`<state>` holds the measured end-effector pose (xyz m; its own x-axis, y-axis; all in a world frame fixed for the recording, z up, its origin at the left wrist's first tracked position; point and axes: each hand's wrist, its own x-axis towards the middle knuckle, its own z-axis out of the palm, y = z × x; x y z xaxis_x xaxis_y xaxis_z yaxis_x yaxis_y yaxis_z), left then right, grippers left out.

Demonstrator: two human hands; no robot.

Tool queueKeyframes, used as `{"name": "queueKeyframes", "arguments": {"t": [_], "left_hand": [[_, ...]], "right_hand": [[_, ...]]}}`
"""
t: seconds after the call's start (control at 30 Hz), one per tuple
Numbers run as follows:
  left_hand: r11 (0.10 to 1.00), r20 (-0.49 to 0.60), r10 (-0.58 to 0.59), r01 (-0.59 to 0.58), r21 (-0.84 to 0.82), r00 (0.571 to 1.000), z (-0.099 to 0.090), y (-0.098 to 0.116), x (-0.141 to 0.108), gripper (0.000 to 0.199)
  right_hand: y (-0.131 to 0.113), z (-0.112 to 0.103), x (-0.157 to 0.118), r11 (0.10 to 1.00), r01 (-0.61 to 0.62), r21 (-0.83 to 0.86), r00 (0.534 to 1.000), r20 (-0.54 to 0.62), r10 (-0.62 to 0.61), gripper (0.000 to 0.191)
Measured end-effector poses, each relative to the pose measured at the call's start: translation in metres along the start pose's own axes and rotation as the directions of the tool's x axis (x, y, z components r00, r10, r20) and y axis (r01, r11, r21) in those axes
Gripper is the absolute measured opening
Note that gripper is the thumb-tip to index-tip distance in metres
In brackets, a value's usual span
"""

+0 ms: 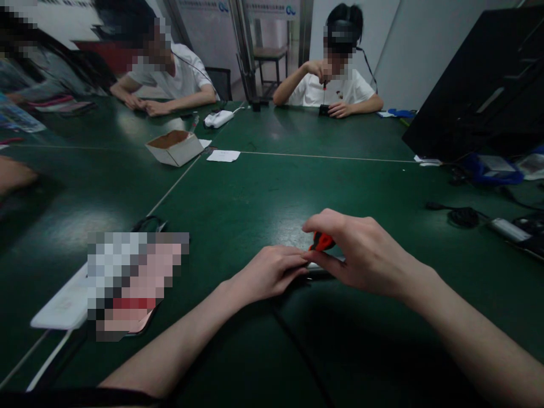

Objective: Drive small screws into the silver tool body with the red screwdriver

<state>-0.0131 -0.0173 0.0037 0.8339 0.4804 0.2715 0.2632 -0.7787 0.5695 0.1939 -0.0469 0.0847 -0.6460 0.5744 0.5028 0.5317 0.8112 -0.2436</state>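
On the green table (272, 187), clamping a silver-edged object (322, 271) in left fingers (293, 262) and an orange-and-black screwdriver handle (323, 242) in right fingers (326, 220), apparently mid-job, with remaining work undeterminable.

The left forearm (182, 334), bare, slants up from the lower left; the right forearm (476, 328), also bare, reaches in from the lower right. The left hand (274, 271) lies low, back upward, fingers close together, thumb extended along the nearer side. The right hand (365, 249) arches higher, index finger and thumb curved towards each other, just beside the left fingertips.
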Motion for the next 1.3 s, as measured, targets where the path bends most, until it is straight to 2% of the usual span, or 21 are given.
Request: {"name": "queueKeyframes", "arguments": {"t": [0.23,0.43,0.6,0.7,0.87,0.97,1.17,1.3], "left_hand": [[1.0,0.014,0.008,-0.008,0.009,1.0,-0.001,0.001,0.002,0.017],[1.0,0.02,0.008,-0.008,-0.006,1.0,0.001,0.001,0.001,0.017],[0.996,-0.004,0.005,-0.004,0.094,1.0,0.005,-0.001,0.001,0.021],[0.988,-0.012,-0.008,0.01,0.157,1.0,0.006,-0.002,0.002,0.021],[0.991,0.023,-0.022,0.018,0.134,0.999,0.006,-0.001,0.003,0.023],[0.99,0.012,-0.029,0.027,0.137,1.0,0.007,-0.002,0.002,0.022],[0.991,-0.049,-0.016,0.022,0.129,0.999,0.01,-0.003,0.001,0.022],[0.993,-0.078,-0.014,0.023,0.113,0.997,0.01,-0.003,0.002,0.022]], "right_hand": [[-0.003,-0.005,0.0,0.996,-0.054,0.065,0.998,0.041,0.051,0.044],[-0.003,-0.006,0.0,1.0,-0.008,-0.013,0.999,0.035,0.008,0.033],[-0.003,-0.009,0.002,0.997,0.029,-0.078,0.998,0.054,-0.025,0.023],[-0.003,-0.014,0.002,0.999,0.008,-0.038,0.997,0.071,-0.006,0.027],[-0.006,-0.017,0.0,0.999,-0.039,-0.022,0.994,0.1,0.041,0.036],[-0.006,-0.015,0.001,0.997,-0.029,-0.078,0.996,0.085,0.036,0.034],[-0.005,-0.014,0.003,0.972,0.028,-0.235,0.999,0.05,-0.017,0.018],[-0.006,-0.018,0.003,0.992,0.015,-0.125,0.997,0.078,-0.005,0.024]]}}
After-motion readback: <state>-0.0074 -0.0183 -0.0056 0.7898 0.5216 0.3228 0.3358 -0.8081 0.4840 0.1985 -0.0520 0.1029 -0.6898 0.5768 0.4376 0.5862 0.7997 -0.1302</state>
